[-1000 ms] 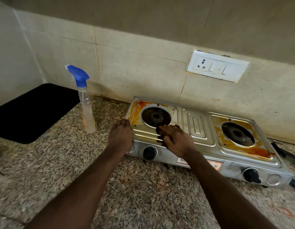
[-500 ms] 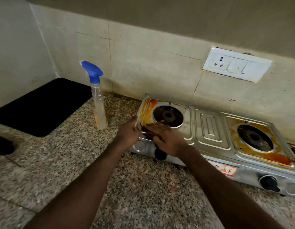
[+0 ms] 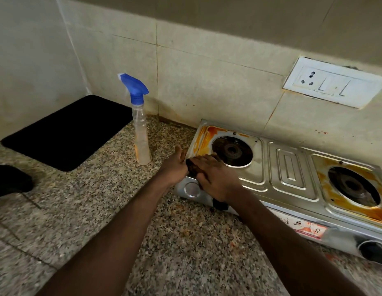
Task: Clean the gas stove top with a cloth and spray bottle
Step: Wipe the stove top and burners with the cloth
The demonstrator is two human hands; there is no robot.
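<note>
Presses dark cloth (image 3: 192,167) on corner of gas stove (image 3: 292,167) with flat right hand (image 3: 218,180); rests loose left hand (image 3: 175,167) against its side, near spray bottle (image 3: 141,135) and black mat (image 3: 68,133).

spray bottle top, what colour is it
Blue: the top sits on a clear bottle. The head view, the only one, shows it plainly.

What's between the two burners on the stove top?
In the head view, only an embossed rectangular steel panel lies between the left burner and the right burner; nothing stands on it.
</note>
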